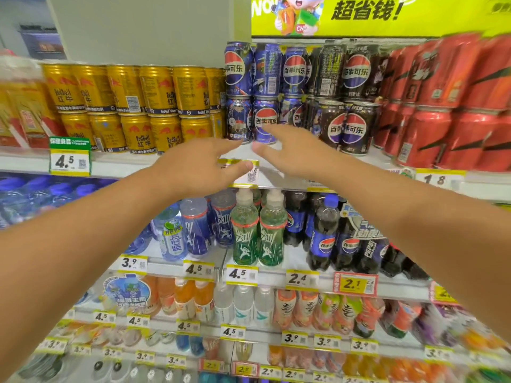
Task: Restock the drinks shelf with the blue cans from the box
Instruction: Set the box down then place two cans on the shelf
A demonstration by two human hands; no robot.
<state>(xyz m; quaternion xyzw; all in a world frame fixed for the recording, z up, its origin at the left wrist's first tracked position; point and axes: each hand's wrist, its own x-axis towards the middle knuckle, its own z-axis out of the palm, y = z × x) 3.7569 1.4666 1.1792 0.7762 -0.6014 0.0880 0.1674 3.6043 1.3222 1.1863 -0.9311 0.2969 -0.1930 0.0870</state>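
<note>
Where the blue aluminium cola cans [265, 92] are stacked upright in two tiers on the white top shelf [276, 153], both hands are seen empty with fingers spread. The right hand [287, 154] is nearer, its fingertips at the lower centre can; the left hand [201, 167] is held just below-left. No box is seen.

The blue cans [265, 92] on the top shelf [276, 172] look like glossy printed metal with bright rims. Left of them, the gold cans [154, 106] have ribbed metal walls with a soft sheen; right of them, the red cans [442, 106] are smooth and shiny. Below the blue cans, the green bottles [257, 230] are clear glossy plastic. The shelf edge is smooth white, carrying matt paper price tags [70, 161].
</note>
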